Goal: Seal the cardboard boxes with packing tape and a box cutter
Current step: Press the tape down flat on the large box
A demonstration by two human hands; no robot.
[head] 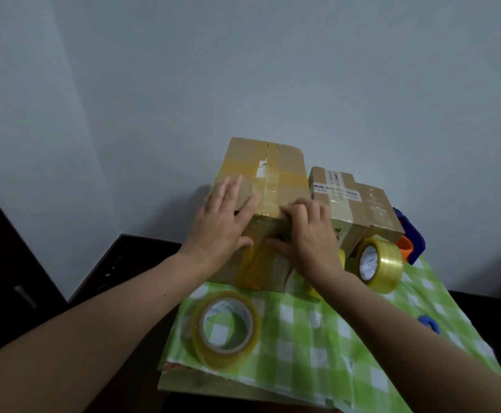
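Box (261, 162) judged light, stiff; best held by edges. Left hand (225, 217) lay flat on top; right hand (306, 234) gripped its near edge.

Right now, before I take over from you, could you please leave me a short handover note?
Left hand lies flat on the large box; right hand curls over its front top edge, on the tape.
One tape roll lies flat on the checked cloth; a second roll stands by the smaller boxes.
Done: top seam taped. Left: press the strip down the front; no cutter clearly visible.
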